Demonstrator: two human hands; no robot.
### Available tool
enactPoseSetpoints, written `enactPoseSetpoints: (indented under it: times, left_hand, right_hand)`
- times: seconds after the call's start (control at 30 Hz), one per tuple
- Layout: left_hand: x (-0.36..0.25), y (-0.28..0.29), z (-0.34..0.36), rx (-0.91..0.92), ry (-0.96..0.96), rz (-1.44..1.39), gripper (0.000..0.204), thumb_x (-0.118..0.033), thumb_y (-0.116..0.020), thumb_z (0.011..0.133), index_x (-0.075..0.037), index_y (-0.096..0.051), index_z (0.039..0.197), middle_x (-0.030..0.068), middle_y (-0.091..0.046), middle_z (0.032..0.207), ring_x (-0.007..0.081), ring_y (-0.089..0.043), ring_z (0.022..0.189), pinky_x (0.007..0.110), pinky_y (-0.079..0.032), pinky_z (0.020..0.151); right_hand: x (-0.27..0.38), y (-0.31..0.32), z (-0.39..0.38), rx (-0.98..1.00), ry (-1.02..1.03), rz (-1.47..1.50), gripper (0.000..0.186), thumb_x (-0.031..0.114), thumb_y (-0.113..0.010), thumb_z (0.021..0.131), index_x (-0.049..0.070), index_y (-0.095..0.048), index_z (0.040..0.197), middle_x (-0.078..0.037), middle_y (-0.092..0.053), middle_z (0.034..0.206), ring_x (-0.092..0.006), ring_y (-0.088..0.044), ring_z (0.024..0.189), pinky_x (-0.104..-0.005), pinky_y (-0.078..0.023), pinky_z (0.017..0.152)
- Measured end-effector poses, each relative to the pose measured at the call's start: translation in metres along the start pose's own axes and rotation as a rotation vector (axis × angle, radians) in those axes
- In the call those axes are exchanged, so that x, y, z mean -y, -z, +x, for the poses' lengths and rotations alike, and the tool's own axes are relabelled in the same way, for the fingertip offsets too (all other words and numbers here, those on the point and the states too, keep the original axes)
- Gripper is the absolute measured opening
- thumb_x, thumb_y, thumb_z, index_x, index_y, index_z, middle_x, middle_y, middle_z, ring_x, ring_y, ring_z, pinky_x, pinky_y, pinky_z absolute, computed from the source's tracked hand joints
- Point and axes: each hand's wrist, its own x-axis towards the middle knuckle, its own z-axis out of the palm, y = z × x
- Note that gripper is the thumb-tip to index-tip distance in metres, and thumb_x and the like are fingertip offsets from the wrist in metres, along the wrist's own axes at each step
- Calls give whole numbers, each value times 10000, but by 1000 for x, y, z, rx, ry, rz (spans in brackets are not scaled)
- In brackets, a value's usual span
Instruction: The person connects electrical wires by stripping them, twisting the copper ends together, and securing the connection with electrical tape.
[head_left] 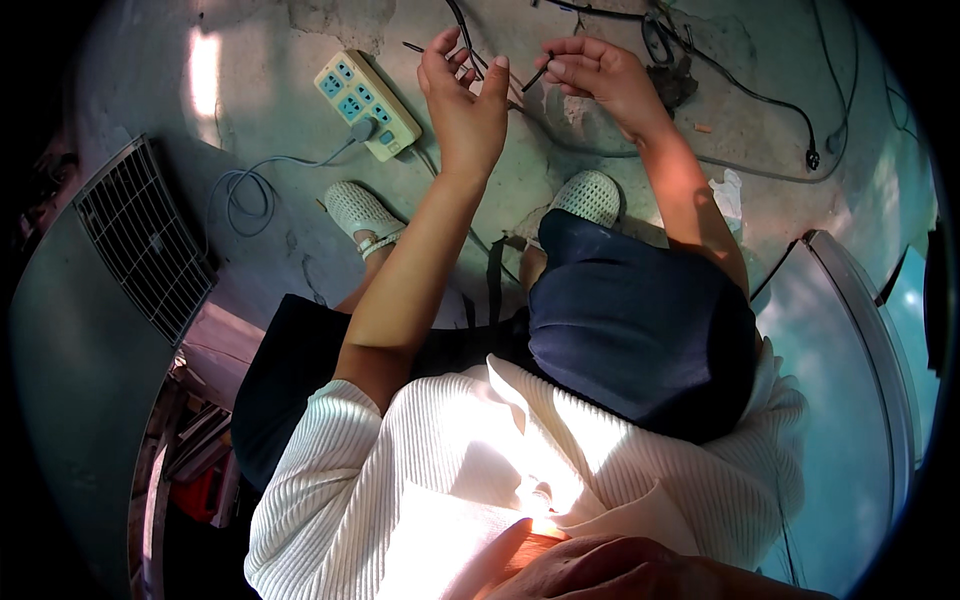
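Observation:
My left hand (464, 118) is raised above the floor with its fingers curled round a black cable (462, 22). One dark end (412, 47) of a cable sticks out to the left of those fingers. Facing it, my right hand (607, 82) pinches a thin, short black piece (537, 77) between thumb and fingers. This piece slants down toward the left hand; whether it is a cable's end or a separate bit, I cannot tell. A small gap lies between the two hands.
Left of my hands, a cream power strip (398, 128) holds a grey plug (364, 129) with a coiled grey cord (262, 190). More black cable (745, 95) runs to a plug (812, 159) at right. A wire rack (140, 235) stands left; a white paper scrap (728, 195) lies right.

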Motion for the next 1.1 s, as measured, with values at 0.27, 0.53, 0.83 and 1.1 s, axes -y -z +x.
enactPoseSetpoints:
  times: [0.27,0.53,0.83,1.1]
  left_hand:
    - [-20,8,0,367,224,-122,226,-157,-670,886,-4,-641,1050,30,-680,902,99,-614,835,226,-481,783]
    - [-17,14,2,345,253,-149,166,-174,-680,879,-27,-695,955,0,-671,813,58,-583,742,204,-466,676]
    - [-20,17,2,474,321,-188,240,-191,-654,903,-3,-667,1052,20,-671,925,83,-601,878,214,-466,806]
    - [-18,18,2,437,308,-45,211,-174,-633,914,1,-665,1027,-8,-659,904,53,-577,823,201,-457,737]
  right_hand:
    - [6,-6,-9,42,47,-19,258,143,-675,874,44,-631,1108,-2,-684,968,-44,-612,862,-201,-477,744]
    - [8,-8,-12,6,164,-84,204,115,-651,889,22,-648,1070,-15,-679,940,-60,-618,881,-188,-478,747]
    - [2,-6,-10,-4,226,-350,163,135,-627,909,56,-662,1047,31,-649,889,-38,-572,797,-184,-461,716]
    - [6,-15,-16,-33,90,-195,204,190,-692,864,41,-688,1002,32,-657,804,-22,-556,698,-184,-457,613]
